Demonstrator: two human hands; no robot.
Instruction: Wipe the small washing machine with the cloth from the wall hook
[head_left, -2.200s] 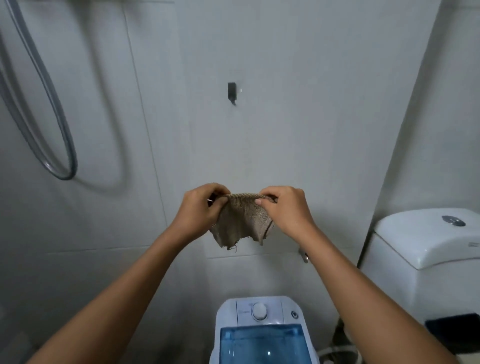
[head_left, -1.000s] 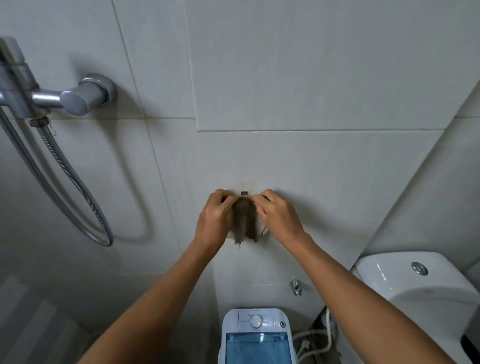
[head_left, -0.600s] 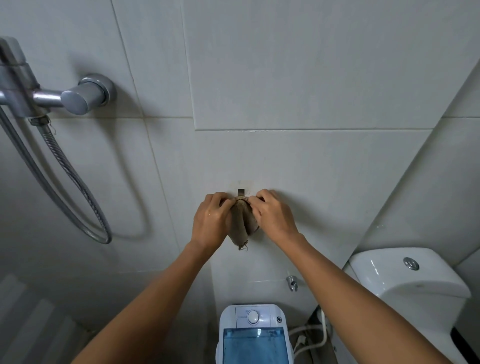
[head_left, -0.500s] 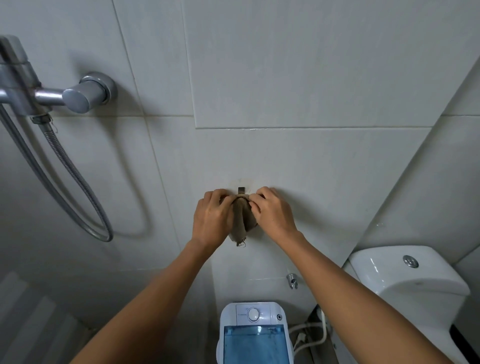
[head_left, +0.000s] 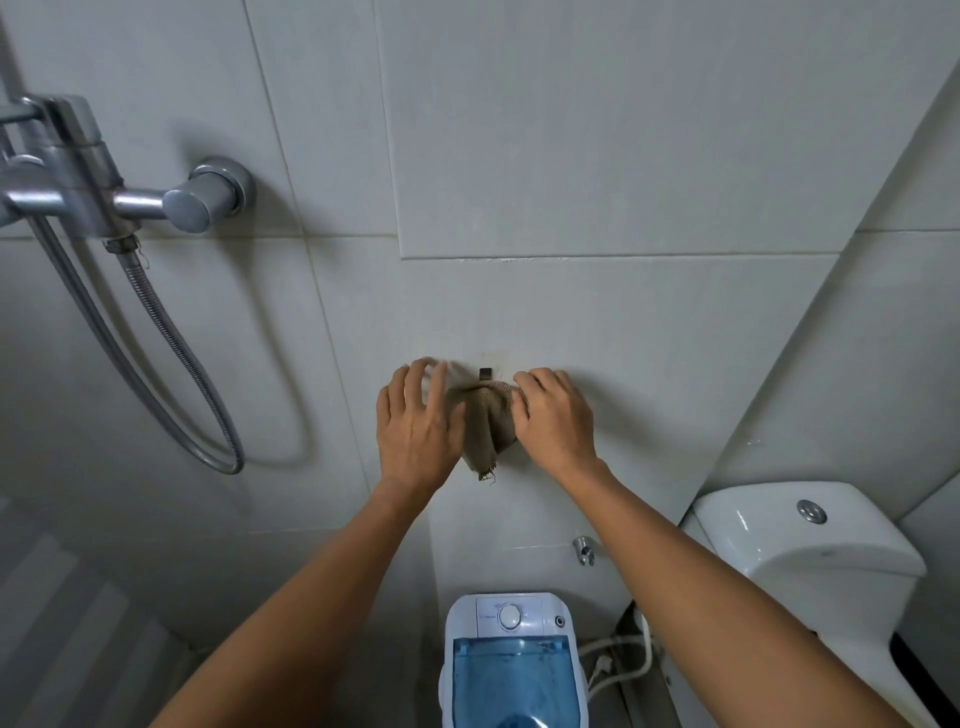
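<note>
A brown woven cloth hangs bunched on the small dark wall hook on the tiled wall. My left hand is just left of the cloth, its fingers straight, spread and blurred; only its thumb side is next to the fabric. The fingertips of my right hand pinch the cloth's upper right edge. The small white washing machine, with a blue see-through lid and a round knob, stands below against the wall.
A white toilet cistern stands right of the machine. A chrome shower mixer and its looped metal hose hang on the left wall. A small wall valve and white hoses sit between machine and toilet.
Both hands raised the cloth to the hook and hung it there. Since half a second ago my left hand has let go and spread its fingers; the right hand stays on the cloth.
</note>
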